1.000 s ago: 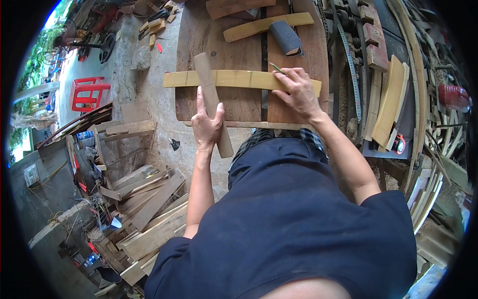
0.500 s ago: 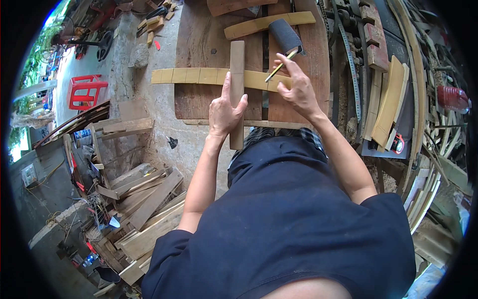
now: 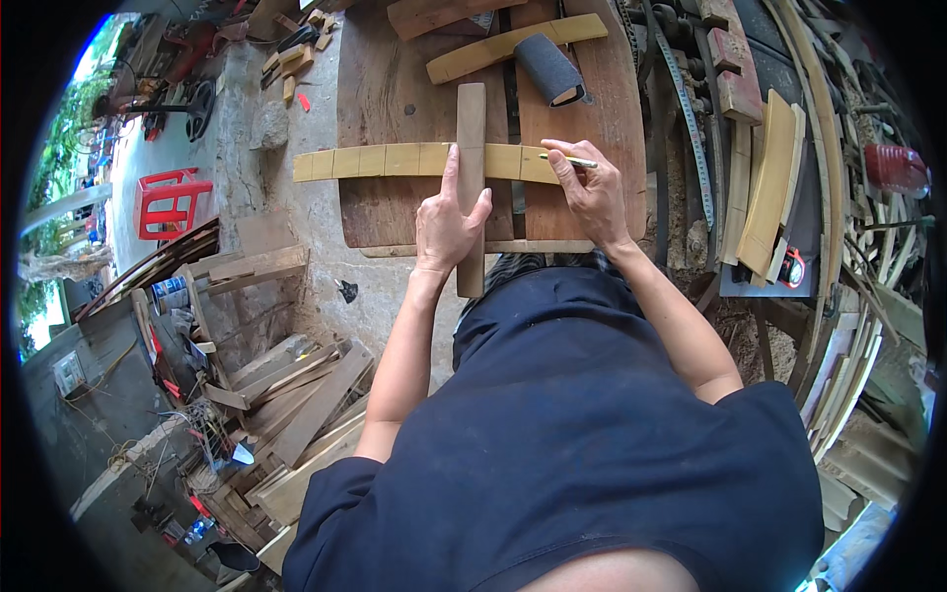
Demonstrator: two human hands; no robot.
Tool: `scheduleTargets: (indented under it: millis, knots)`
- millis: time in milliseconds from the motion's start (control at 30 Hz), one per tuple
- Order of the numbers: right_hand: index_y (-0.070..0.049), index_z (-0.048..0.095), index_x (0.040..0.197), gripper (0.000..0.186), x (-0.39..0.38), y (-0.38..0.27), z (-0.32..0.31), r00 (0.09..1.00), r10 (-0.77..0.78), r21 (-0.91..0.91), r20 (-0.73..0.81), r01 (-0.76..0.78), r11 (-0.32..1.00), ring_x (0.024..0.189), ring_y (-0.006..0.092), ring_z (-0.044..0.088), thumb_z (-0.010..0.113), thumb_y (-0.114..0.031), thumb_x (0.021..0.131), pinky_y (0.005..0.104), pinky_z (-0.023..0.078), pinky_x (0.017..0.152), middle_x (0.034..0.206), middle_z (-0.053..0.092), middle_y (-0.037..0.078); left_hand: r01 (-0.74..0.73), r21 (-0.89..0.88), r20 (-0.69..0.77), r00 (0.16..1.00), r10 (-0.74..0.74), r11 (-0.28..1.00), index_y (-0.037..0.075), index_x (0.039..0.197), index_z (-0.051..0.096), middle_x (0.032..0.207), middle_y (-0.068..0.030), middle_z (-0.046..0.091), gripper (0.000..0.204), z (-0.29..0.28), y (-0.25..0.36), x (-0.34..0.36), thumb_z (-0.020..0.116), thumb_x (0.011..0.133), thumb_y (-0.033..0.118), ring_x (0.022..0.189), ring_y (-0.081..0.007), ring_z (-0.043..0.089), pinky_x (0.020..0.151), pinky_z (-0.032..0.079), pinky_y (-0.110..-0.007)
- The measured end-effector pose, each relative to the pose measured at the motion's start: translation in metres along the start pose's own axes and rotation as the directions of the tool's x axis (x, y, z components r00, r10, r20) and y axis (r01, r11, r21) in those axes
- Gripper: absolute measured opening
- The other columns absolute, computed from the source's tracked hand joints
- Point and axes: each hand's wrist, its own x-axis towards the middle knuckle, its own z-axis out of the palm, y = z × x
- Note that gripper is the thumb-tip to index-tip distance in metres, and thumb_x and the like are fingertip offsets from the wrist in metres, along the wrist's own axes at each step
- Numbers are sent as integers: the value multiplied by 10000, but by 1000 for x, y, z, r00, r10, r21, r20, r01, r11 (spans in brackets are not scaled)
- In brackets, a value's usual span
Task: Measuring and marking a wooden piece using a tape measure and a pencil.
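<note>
A curved, pale yellow wooden strip with pencil lines across it lies crosswise on a wooden worktable, its left end jutting past the edge. Across the strip rests a straight, brownish wooden batten. My left hand grips this batten, index finger stretched along its left side and thumb at its right. Over the strip's right end, my right hand is closed around a pencil, its tip pointing left. That end of the strip is partly hidden by the hand.
Farther back on the table are a dark sanding block or roll and another curved strip. Curved pieces and a tape measure lie at the right. A red plastic stool and scrap boards are at left.
The pencil has swung from a steep slant to nearly level, and my right hand has turned with it. My left hand keeps its grip on the batten. The view has shifted slightly.
</note>
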Motion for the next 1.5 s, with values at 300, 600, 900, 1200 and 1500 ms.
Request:
scheduleTargets:
  millis: [300,600,900,1200,1500]
  knots:
    - [-25,768,1084,185,5,6,13,998,-60,57,3,59,997,895,290,761,690,-125,949,364,594,797,1018,769,155,-47,10,-29,998,48,999,72,1627,285,744,-257,709,877,6,2,2,702,915,368,700,-417,726,708,600,-488]
    - [-27,769,1080,194,13,1,26,999,-22,95,41,18,995,898,275,761,691,-138,941,350,597,795,1020,767,158,-68,10,-20,997,68,998,106,1633,290,768,-251,717,868,6,-1,1,698,917,379,724,-411,731,718,598,-494]
    - [-14,768,1135,216,19,5,36,997,-63,53,52,61,997,813,128,722,691,-146,982,287,570,739,983,781,102,-72,55,-15,997,73,996,158,1642,282,798,-259,722,867,7,-3,2,693,916,395,746,-422,733,735,604,-508]
    - [-18,767,1071,212,24,1,42,999,-26,51,41,24,998,872,285,748,685,-178,959,364,578,781,1017,759,171,-38,82,1,999,38,996,179,1642,288,826,-268,725,862,6,-1,2,691,917,411,779,-433,734,754,603,-522]
    - [-7,755,1027,188,5,9,42,967,-236,14,99,236,972,822,342,722,681,-155,938,402,572,765,946,736,191,-26,85,18,1000,25,996,178,1648,269,825,-260,728,875,5,0,2,689,923,428,783,-431,735,757,603,-514]
